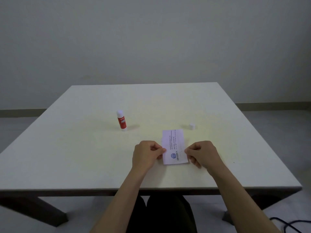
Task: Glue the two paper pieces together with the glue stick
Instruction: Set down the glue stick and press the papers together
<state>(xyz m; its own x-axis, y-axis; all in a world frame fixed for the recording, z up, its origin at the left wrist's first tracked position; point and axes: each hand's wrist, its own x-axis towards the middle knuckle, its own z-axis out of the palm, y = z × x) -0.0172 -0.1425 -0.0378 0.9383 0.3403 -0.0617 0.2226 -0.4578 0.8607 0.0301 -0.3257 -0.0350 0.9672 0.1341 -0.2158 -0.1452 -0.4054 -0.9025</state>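
A white printed paper piece (pixel 174 145) with a blue round logo lies on the table just in front of me. Whether a second piece lies under it I cannot tell. My left hand (pixel 146 155) pinches its left edge with thumb and forefinger. My right hand (pixel 202 153) pinches its right edge the same way. The red-and-white glue stick (pixel 122 121) stands upright and uncapped, further back to the left, apart from both hands. Its small white cap (pixel 191 126) sits behind the paper on the right.
The white square table (pixel 84 148) stands against a plain wall. Its front edge runs just above my lap. A dark cable (pixel 289 223) lies on the floor at the lower right.
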